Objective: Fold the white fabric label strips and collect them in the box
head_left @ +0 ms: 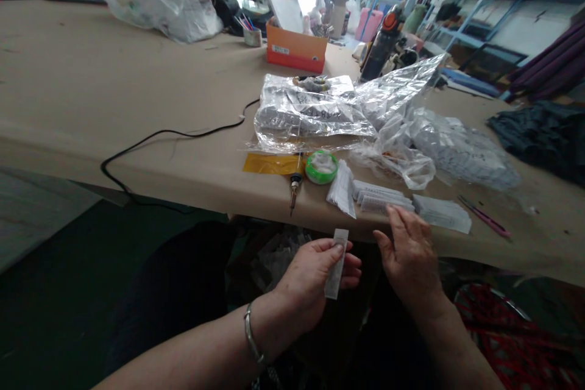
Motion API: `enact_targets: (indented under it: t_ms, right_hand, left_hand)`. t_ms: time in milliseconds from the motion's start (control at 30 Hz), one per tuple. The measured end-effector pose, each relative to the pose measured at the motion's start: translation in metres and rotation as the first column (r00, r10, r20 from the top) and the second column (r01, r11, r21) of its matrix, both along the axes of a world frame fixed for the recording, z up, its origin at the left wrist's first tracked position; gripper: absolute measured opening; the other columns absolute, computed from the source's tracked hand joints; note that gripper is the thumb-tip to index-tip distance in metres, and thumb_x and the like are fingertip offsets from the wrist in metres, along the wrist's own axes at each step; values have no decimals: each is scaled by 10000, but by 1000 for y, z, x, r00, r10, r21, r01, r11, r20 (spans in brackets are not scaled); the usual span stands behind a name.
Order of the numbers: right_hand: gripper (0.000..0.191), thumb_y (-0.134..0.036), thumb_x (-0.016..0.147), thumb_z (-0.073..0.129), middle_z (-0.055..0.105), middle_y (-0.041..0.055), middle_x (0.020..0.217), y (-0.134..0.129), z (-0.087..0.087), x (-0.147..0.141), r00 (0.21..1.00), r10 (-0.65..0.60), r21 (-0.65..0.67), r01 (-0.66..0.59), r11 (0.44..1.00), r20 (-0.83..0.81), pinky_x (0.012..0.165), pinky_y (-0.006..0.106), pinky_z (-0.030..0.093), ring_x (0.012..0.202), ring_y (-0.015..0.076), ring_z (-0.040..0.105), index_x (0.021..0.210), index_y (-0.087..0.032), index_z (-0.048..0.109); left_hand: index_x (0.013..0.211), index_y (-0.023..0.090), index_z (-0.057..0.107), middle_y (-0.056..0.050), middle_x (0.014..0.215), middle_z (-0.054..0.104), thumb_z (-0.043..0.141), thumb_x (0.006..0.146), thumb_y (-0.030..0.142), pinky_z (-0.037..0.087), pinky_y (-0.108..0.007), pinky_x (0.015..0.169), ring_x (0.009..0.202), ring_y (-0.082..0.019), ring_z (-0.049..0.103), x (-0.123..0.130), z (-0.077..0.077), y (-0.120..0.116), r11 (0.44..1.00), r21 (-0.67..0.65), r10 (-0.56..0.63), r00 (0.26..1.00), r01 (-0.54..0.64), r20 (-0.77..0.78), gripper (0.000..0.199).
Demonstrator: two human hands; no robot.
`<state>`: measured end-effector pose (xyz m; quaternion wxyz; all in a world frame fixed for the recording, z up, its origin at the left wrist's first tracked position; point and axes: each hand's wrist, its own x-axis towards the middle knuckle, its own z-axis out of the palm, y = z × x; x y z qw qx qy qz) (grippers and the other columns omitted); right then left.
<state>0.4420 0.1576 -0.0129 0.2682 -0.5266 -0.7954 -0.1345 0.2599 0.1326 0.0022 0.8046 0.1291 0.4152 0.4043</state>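
Observation:
In the head view, my left hand [315, 274] pinches a narrow whitish label strip [337, 271] in front of the table edge, thumb on top. My right hand [409, 250] has its fingers stretched out and thumb apart, the fingertips at the near edge of a stack of white label strips [382, 196]. A fanned bundle of strips [341, 189] lies left of that stack, and another stack [442, 213] sits right of it. Beside the fanned bundle stands a round green tub [321, 167] with whitish stuff inside. A soldering-iron-like tool [295, 189] points over the table edge.
Amber film [269, 163] lies under the tool, whose black cord [183, 133] runs left. Clear plastic packages [315, 109] lie behind the strips. Pink-handled scissors or tweezers [487, 219] lie at right. An orange box [296, 49] and a dark bottle [379, 46] stand farther back.

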Motion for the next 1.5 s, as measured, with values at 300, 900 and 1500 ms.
enact_targets:
  t_ms: [300,900,1500]
  right_hand:
    - [235,-157,872,543,693,81,1030,11,-20,10,997,0,95,7,995,-71,943,417,455,1016,241,585,1077,-204,649]
    - [202,-82,838,580,681,29,872,-34,-3,-20,845,465,39,-473,880,-263,906,445,469,1008,211,563,870,-244,696]
    - [439,-178,875,543,587,152,1161,-19,-11,39,984,32,83,-17,996,-178,953,501,450,1150,284,501,1308,-165,473]
  left_hand:
    - [813,121,565,-62,718,669,605,822,222,501,-250,614,612,-129,632,4,-5,-4,999,-3,-34,997,33,-71,109]
    - [758,66,686,-57,639,630,636,679,134,425,-211,527,515,-96,553,7,5,-4,993,24,-115,991,113,68,116]
    - [856,81,601,-119,788,694,587,845,182,532,-262,611,619,-144,648,5,1,-3,990,-107,-101,988,89,-115,103]
